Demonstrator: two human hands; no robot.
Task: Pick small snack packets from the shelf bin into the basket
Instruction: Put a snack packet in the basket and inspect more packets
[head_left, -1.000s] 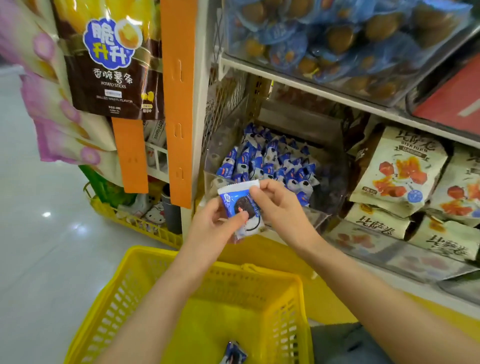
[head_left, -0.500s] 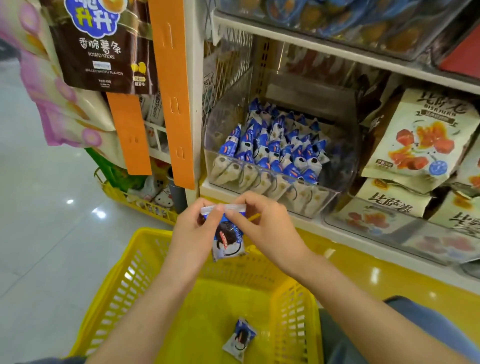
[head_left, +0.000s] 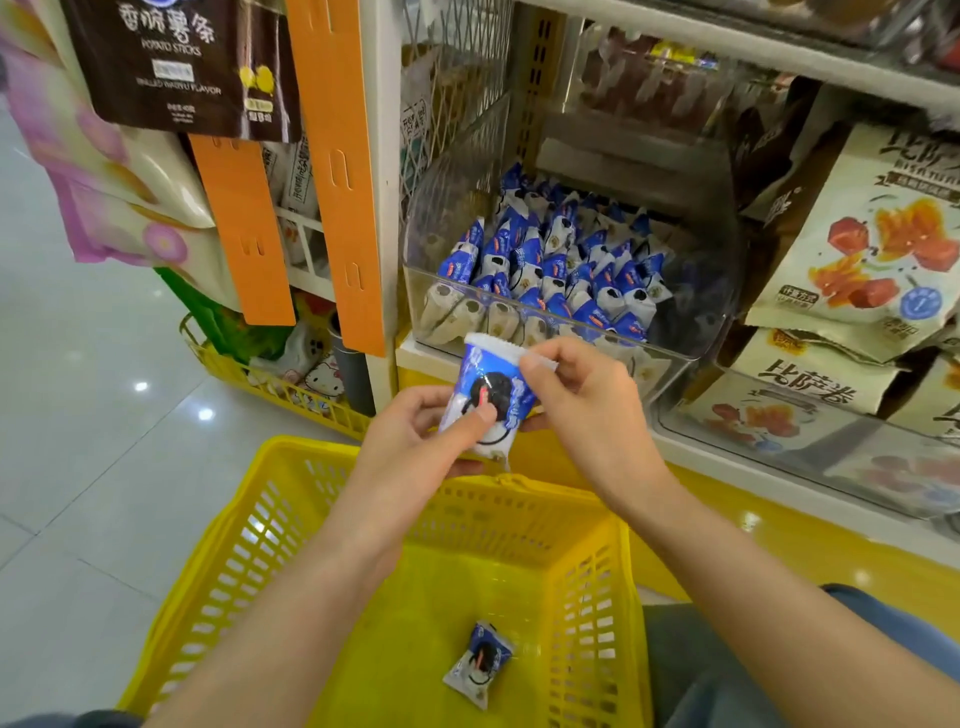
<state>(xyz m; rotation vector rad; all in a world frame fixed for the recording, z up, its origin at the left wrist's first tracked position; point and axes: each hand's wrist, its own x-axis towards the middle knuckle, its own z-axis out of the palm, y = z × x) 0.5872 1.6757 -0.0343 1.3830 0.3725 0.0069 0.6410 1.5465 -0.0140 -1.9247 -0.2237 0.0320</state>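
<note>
Yellow plastic fills the near part of the head view: the basket, with one small packet lying on its floor toward the near right. I judge the task barely begun. A second packet is held above the basket's far rim, just in front of the clear shelf bin. My left hand pinches its lower half, thumb on the printed face, and my right hand pinches its top right corner. It is not yet dropped in, and the bin holds a heap of blue-and-white packets. My forearms cover part of the basket floor, so more packets could lie there. The left fingers behind the packet are hidden, and its small print is unreadable.
</note>
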